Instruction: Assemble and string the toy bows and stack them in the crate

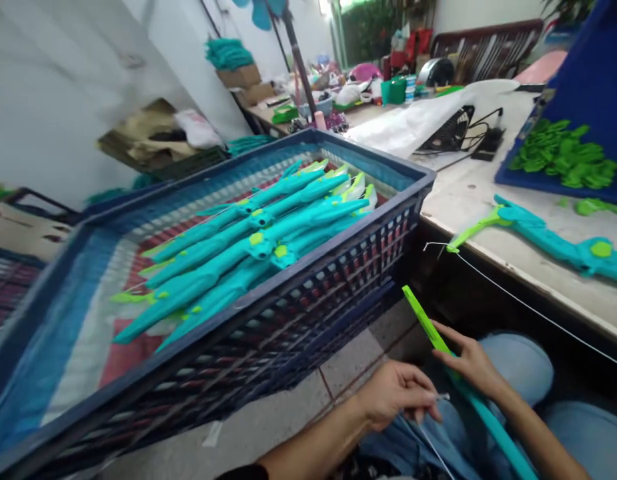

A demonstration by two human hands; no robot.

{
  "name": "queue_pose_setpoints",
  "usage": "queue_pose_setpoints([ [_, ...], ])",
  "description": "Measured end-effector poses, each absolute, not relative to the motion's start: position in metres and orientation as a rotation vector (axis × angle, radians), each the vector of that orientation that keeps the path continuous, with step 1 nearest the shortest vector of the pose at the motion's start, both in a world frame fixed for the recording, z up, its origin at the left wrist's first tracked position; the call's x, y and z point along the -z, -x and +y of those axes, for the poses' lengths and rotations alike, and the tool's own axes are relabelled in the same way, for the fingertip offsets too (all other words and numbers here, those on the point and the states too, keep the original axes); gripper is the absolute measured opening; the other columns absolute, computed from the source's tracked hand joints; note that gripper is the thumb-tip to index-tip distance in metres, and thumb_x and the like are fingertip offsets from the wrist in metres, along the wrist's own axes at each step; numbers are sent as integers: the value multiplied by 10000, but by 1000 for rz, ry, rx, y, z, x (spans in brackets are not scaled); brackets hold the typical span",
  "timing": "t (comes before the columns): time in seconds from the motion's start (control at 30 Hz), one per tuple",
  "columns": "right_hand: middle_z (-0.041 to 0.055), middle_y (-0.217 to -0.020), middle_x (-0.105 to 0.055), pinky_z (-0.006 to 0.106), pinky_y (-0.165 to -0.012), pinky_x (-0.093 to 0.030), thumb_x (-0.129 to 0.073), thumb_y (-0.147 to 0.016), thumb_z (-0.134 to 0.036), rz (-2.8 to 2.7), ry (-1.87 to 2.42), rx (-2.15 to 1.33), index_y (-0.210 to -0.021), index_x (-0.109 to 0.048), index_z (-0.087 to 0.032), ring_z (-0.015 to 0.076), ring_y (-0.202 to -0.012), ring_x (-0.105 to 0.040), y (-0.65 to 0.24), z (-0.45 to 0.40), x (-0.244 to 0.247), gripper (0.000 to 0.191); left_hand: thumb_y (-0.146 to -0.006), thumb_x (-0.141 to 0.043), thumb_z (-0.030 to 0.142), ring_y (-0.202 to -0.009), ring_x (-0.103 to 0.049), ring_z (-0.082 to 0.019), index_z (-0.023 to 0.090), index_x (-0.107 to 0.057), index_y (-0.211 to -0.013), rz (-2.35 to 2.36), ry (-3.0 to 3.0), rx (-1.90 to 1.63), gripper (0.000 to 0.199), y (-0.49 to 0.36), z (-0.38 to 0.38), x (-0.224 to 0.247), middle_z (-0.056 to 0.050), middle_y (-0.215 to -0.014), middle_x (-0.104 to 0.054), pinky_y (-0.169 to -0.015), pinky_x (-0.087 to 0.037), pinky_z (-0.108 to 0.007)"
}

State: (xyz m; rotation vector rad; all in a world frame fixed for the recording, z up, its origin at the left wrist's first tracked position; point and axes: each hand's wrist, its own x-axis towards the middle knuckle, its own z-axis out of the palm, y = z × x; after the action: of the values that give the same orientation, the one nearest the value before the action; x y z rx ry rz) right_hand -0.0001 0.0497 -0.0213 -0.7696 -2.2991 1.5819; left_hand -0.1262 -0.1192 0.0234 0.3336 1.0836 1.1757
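My left hand (405,395) is closed in a pinch on a thin white string (433,445), whose short end pokes out past the fingertips. My right hand (471,363) is wrapped round the limb of a teal toy bow (498,427) with a lime-green tip (422,319), which slants up and to the left across my lap. The bow's lower part runs out of the picture. On the table edge at the right lies another toy bow (553,237), its white string hanging from a green tip over the edge.
A large blue plastic crate (288,327) beside me holds several teal bows (258,230) on a striped lining. A blue bin (583,60) with green plastic parts (565,153) stands on the worktable (488,200). Behind are a black fan (445,133) and a cardboard box (133,150).
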Motion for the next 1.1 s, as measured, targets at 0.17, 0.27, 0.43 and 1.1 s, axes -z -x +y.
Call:
queue_pose_setpoints([
  [0.17, 88, -1218, -644, 463, -1027, -432, -742, -654, -409, -2081, 885, -1813, -1219, -638, -190, 316, -1132, -596, -9, 42, 16, 614, -591, -776, 501, -420, -366, -43, 138, -613, -698, 1444, -379, -1562, 412, 172, -101, -47, 31, -498, -557, -435, -215, -192],
  [0.27, 90, -1224, -639, 474, -1028, -426, -765, -644, -422, -1952, 919, -1903, -1243, -617, -192, 310, -1123, -600, -13, 40, 22, 659, -637, -744, 465, -461, -400, -61, 134, -644, -695, 1582, -522, -1618, 350, 190, -84, -54, 26, -514, -550, -457, -256, -198],
  [0.43, 93, -1252, -622, 497, -1053, -387, -786, -653, -414, -1887, 912, -1947, -1247, -611, -199, 310, -1162, -571, -19, 39, 30, 655, -739, -650, 384, -531, -498, -101, 142, -668, -718, 1699, -825, -1537, 244, 189, -63, -58, 12, -548, -588, -551, -372, -221],
  [1.1, 75, -1224, -641, 452, -1021, -431, -735, -720, -408, -1996, 791, -1832, -1248, -611, -229, 278, -1132, -589, -15, 34, 25, 571, -738, -655, 353, -501, -509, -94, 155, -608, -903, 1549, -881, -1546, 262, 179, -34, -53, 19, -595, -631, -514, -376, -206],
])
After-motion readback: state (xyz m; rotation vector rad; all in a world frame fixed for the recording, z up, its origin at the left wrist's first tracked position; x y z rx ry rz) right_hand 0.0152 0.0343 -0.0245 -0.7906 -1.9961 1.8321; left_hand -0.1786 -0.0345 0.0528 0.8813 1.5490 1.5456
